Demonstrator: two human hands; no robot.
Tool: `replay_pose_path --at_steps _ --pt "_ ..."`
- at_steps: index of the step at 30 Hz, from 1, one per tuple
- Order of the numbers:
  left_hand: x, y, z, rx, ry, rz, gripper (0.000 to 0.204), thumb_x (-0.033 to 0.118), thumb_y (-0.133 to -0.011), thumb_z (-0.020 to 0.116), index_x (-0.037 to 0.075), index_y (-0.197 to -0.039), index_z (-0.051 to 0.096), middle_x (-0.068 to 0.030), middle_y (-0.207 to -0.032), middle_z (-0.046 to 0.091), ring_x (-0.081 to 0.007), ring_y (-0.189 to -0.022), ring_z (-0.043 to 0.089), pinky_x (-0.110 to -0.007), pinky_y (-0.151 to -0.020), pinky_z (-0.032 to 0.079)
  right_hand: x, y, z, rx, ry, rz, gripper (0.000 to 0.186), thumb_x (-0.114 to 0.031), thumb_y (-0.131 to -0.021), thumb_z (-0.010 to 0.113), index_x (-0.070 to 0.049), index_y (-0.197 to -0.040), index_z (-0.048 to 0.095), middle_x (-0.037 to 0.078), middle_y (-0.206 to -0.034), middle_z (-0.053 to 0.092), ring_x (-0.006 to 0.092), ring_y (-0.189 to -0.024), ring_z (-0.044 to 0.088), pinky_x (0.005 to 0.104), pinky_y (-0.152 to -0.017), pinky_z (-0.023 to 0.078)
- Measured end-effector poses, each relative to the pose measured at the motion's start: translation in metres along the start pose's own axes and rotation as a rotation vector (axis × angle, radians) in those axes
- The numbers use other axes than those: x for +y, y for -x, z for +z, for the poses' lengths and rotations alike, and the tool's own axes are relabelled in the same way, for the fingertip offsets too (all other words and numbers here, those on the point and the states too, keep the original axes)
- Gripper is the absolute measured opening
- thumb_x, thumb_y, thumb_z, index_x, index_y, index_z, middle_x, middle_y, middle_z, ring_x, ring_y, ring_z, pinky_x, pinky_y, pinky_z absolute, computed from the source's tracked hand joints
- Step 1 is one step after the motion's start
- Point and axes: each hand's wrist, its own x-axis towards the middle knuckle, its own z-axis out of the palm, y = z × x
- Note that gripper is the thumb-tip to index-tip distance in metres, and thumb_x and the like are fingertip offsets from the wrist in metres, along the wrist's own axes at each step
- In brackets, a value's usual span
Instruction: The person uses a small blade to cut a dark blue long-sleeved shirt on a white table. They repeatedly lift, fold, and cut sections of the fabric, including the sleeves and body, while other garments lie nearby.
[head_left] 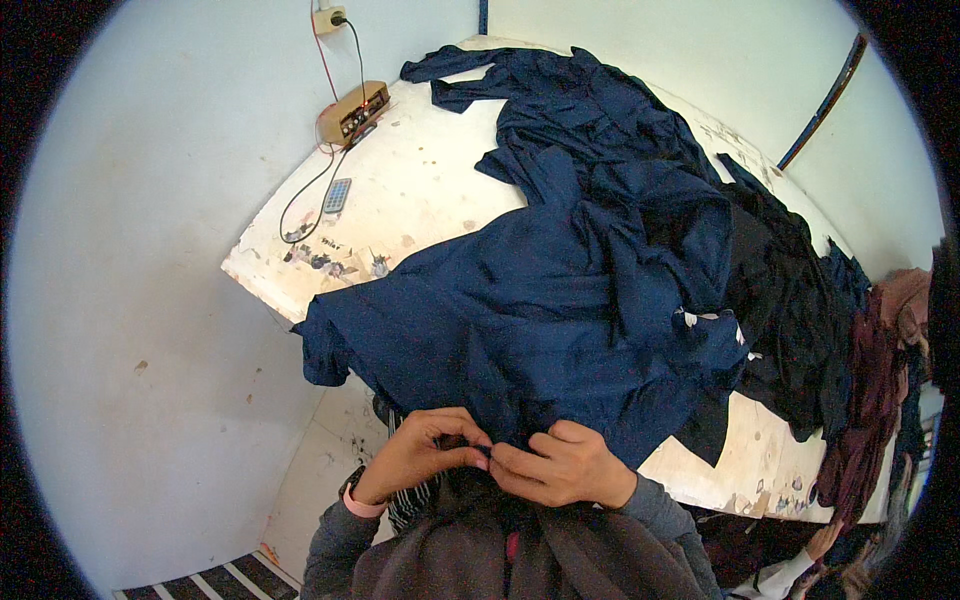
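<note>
A large navy blue garment spreads over the table and hangs down over its near edge toward me. Close to my body, my left hand pinches the garment's lower edge between thumb and fingers. Right beside it, fingertips almost touching, my right hand is closed on the same edge. Only a tiny dark bit of cloth shows between the fingers; what detail they pinch is too small to make out. Small white tags show on the garment's right part.
A pale stained table carries more navy clothing at the back. Black cloth and maroon cloth lie to the right. At the left are a brown radio-like box with cords and a small remote control. Another person's hand shows lower right.
</note>
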Motion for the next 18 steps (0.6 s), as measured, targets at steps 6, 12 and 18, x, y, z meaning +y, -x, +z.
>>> replay_pose_path --at_steps 6,12,18 --pt "0.020 0.010 0.006 0.124 -0.650 0.340 0.021 0.015 -0.081 0.073 0.013 -0.102 0.073 -0.0027 -0.098 0.073 -0.0209 -0.085 0.067 -0.032 -0.072 0.047 -0.004 0.012 0.010 0.023 -0.047 0.103 0.027 -0.024 -0.081 0.065 -0.020 -0.108 0.068 -0.004 -0.106 0.067 0.0081 -0.065 0.051 0.0261 -0.061 0.037" --pt "0.021 0.035 0.000 0.133 -0.840 0.514 0.027 0.013 -0.082 0.065 0.008 -0.108 0.072 -0.0031 -0.097 0.072 -0.0178 -0.086 0.067 -0.032 -0.073 0.050 -0.015 -0.001 0.007 0.080 -0.047 0.117 0.034 -0.019 -0.079 0.068 -0.016 -0.112 0.071 -0.004 -0.095 0.069 0.0064 -0.061 0.053 0.0252 -0.055 0.035" --pt "0.027 0.046 -0.010 0.172 -1.115 0.614 0.031 0.015 -0.080 0.067 0.006 -0.110 0.070 -0.0070 -0.099 0.072 -0.0216 -0.085 0.069 -0.036 -0.071 0.052 -0.032 -0.017 0.017 -0.007 -0.558 0.534 0.055 -0.006 -0.072 0.073 -0.012 -0.126 0.067 0.001 -0.094 0.065 0.0150 -0.069 0.059 0.0303 -0.061 0.044"
